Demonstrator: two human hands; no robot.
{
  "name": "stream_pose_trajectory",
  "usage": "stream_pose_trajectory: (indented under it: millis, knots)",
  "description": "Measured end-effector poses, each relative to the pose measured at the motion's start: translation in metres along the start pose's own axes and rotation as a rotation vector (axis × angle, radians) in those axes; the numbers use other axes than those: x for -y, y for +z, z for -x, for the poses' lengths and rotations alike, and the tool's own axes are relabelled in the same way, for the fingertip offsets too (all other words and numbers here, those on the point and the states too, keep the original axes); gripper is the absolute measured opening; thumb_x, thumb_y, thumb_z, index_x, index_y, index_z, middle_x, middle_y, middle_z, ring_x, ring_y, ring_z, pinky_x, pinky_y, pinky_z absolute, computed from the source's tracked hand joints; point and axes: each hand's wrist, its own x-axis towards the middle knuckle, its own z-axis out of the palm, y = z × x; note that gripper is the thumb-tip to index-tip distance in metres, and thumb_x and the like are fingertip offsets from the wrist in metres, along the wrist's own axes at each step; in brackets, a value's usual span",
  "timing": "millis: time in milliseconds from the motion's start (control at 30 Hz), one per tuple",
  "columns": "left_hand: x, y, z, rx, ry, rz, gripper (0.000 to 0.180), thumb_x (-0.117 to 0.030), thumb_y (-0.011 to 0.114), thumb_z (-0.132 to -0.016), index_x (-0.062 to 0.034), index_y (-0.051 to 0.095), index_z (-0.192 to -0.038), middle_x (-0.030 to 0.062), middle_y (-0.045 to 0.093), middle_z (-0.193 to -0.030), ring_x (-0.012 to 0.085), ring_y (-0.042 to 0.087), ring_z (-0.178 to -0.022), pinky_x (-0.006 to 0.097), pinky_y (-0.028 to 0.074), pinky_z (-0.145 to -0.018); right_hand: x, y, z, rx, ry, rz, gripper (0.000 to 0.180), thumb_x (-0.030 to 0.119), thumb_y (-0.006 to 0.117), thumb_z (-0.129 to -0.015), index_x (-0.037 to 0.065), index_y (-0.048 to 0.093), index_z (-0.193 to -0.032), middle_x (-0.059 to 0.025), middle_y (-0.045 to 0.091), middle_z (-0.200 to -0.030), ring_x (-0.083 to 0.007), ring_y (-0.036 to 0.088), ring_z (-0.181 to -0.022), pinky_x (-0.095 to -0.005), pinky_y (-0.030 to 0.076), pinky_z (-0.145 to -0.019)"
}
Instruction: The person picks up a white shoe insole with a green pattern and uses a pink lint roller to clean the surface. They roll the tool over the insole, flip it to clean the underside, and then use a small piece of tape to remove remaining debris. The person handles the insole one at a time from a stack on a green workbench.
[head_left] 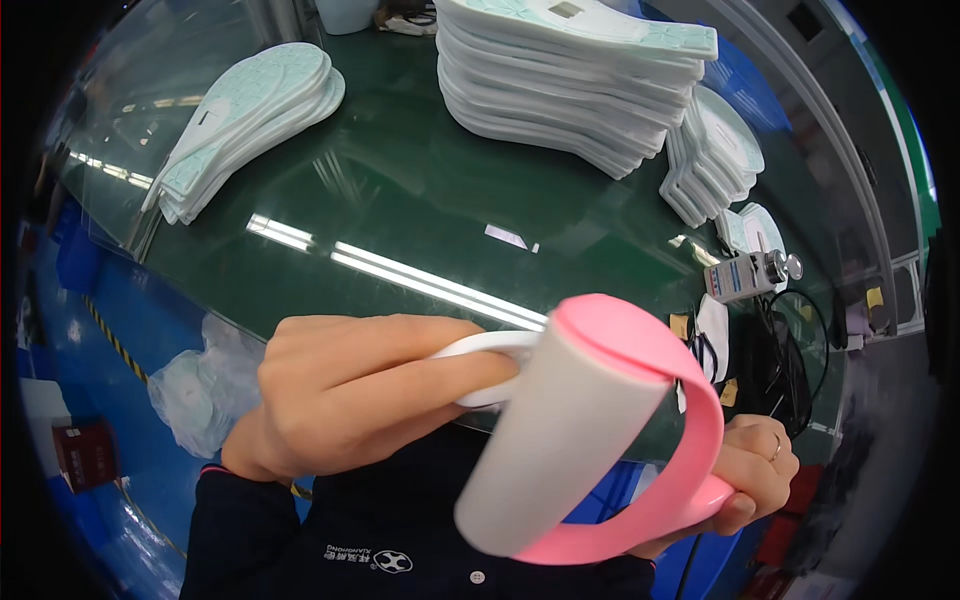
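Note:
Close in front of me is a lint roller (565, 445), a smooth whitish cylinder held at both ends by a pink frame. My right hand (757, 468), with a ring on one finger, is closed round the pink handle (709, 497) at the lower right. On the other side, my left hand (365, 385) has its fingers closed on a white curved, loop-shaped piece (487, 345). That piece reaches the roller's upper left side; I cannot tell whether it is joined to it. The roller is tilted, its pink-capped end up and away from me.
On the green tabletop (380, 195) stand a tall stack of white and pale-green paddle-shaped pads (570, 95), a smaller stack (250, 110) at left and more pads (715, 150) at right. A bottle (738, 278) lies near black cables (785, 370). A plastic bag (200, 395) hangs low left.

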Motion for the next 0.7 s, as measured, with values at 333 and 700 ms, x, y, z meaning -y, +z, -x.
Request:
stream_pose_trajectory:
  millis: [333, 700]
  knots:
    - [0.008, -0.025, 0.008, 0.278, 0.087, 0.300, 0.025, 0.001, 0.062, -0.066, 0.0028, 0.057, -0.090, 0.0191, 0.057, -0.088, 0.0241, 0.059, -0.077, 0.026, 0.050, -0.060, -0.046, 0.017, 0.035, -0.576, 1.146, -0.283, 0.039, 0.034, 0.033, -0.088, 0.002, 0.052, -0.075, 0.0014, 0.041, -0.049, -0.0032, 0.027, -0.032, -0.0170, 0.018, -0.029]
    - [0.011, -0.015, 0.012, 0.192, 0.027, 0.302, 0.023, -0.003, 0.065, -0.063, 0.0000, 0.060, -0.085, 0.0166, 0.059, -0.083, 0.0216, 0.061, -0.064, 0.024, 0.049, -0.054, -0.088, 0.052, 0.067, 0.270, 0.740, 0.101, 0.030, 0.023, 0.043, -0.086, 0.002, 0.052, -0.105, -0.0112, 0.055, -0.095, -0.0191, 0.052, -0.088, -0.0268, 0.041, -0.073]
